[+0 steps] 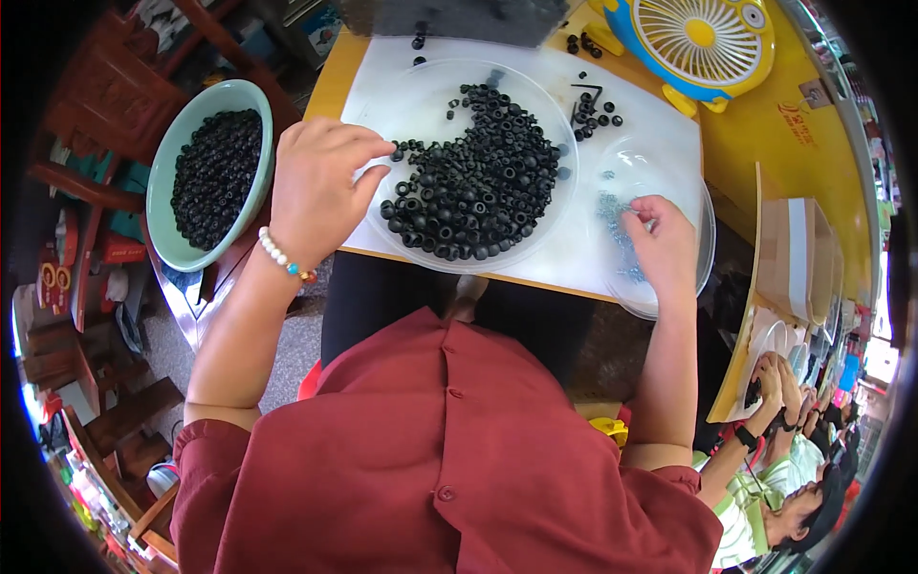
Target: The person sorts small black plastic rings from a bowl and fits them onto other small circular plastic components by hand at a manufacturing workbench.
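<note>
My left hand [323, 177] is at the left rim of a round clear plastic tray [564, 105]. Its thumb and forefinger are apart, with nothing visible between them. In the tray lies a heap of small black knob-like parts [478, 191], some round with holes, and a few sit near my left fingertips. Over a second, smaller clear tray [706, 244] on the right, my right hand [662, 239] has its thumb and fingers drawn together. Tiny silvery pieces [620, 234], perhaps screws, lie scattered beneath it. Whatever sits in that pinch is too small to make out.
A pale green bowl [163, 210] full of black parts stands at my left. Behind the trays are an L-shaped hex key [590, 88], loose black parts and a yellow-blue fan [703, 38]. Another person's hands [779, 383] work at the right, near a cardboard box [801, 258].
</note>
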Action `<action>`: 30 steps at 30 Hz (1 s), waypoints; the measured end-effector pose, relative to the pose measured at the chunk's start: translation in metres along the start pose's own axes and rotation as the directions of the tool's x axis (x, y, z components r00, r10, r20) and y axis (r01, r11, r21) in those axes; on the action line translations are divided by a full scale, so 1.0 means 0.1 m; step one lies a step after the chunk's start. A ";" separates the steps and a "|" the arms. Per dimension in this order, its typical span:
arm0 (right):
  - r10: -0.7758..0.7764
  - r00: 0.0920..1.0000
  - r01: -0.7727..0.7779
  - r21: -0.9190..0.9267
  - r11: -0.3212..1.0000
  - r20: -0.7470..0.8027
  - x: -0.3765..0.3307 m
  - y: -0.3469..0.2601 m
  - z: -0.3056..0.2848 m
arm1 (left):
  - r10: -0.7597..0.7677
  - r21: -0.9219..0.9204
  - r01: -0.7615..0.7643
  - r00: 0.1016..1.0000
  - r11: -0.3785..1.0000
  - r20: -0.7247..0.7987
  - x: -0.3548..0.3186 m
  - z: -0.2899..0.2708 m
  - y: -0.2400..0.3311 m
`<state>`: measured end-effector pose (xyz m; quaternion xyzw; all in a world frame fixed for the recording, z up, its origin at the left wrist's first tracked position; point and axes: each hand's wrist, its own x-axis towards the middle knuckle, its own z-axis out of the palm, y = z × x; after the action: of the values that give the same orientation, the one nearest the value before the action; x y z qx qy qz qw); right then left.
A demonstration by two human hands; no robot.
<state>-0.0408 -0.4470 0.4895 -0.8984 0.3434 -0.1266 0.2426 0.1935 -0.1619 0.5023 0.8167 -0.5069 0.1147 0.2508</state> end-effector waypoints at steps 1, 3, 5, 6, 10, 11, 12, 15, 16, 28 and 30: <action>0.006 1.000 -0.006 -0.006 1.000 -0.004 0.02 0.00 0.03 | 0.016 0.049 -0.018 0.999 0.999 0.033 0.04 0.03 0.03; -0.023 0.999 0.023 -0.033 0.999 0.024 0.05 0.02 0.09 | 0.042 0.131 -0.053 0.996 0.990 0.081 0.10 0.11 0.04; 0.035 0.999 -0.035 -0.013 0.999 0.030 0.03 -0.03 0.06 | 0.048 0.146 -0.064 0.993 0.987 0.107 0.15 0.16 0.02; 0.084 0.996 -0.084 0.017 0.996 0.044 0.03 -0.05 0.04 | 0.045 0.173 -0.068 0.990 0.983 0.134 0.17 0.18 0.02; 0.218 0.976 -0.219 0.139 0.966 0.028 -0.01 -0.04 -0.08 | 0.045 0.194 -0.079 0.984 0.978 0.173 0.23 0.21 0.05; 0.190 0.982 -0.185 0.217 0.958 -0.002 -0.02 0.00 -0.10 | 0.049 0.191 -0.082 0.984 0.978 0.173 0.23 0.23 0.05; 0.164 0.986 -0.147 0.294 0.944 -0.034 -0.03 0.02 -0.12 | 0.035 0.152 -0.060 0.986 0.987 0.161 0.22 0.27 0.04; 0.132 0.988 -0.086 0.433 0.897 -0.078 -0.05 0.02 -0.17 | 0.041 0.068 -0.049 0.994 0.996 0.106 0.19 0.28 0.06; 0.135 0.988 -0.088 0.432 0.897 -0.078 -0.05 0.03 -0.17 | 0.057 0.026 -0.059 0.997 0.998 0.058 0.18 0.27 0.08; 0.131 0.991 -0.121 0.644 0.756 0.032 -0.09 0.03 -0.16 | -0.340 -0.814 0.504 0.849 0.288 0.405 0.02 0.05 0.44; 0.097 0.991 -0.135 0.764 0.630 0.095 -0.11 -0.01 -0.18 | -0.319 -0.815 0.517 0.843 0.263 0.432 -0.02 0.03 0.48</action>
<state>-0.0553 -0.4455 0.5051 -0.6885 0.3086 -0.2245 0.6168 0.1498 -0.1796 0.5133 0.6523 -0.2692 -0.3266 0.6288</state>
